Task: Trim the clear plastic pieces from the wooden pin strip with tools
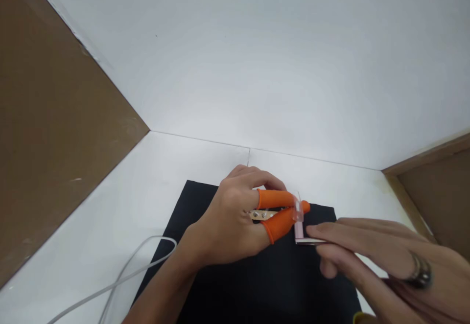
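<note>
My left hand is closed over the black mat, with orange finger cots on its thumb and index finger. Between them shows a narrow tan strip with small shiny bits along it. A clear, film-like piece lies at the fingertips. My right hand, wearing a dark ring, pinches a thin, pale flat tool; its exact kind is unclear. The tool's tip meets a short pink piece just below the clear film. Whether the pink piece belongs to the tool I cannot tell.
Under both hands lies a black mat on a white surface. A white cable loops over its left edge. Brown panels stand at left and right, and a white wall rises behind. Something yellow shows at the bottom right.
</note>
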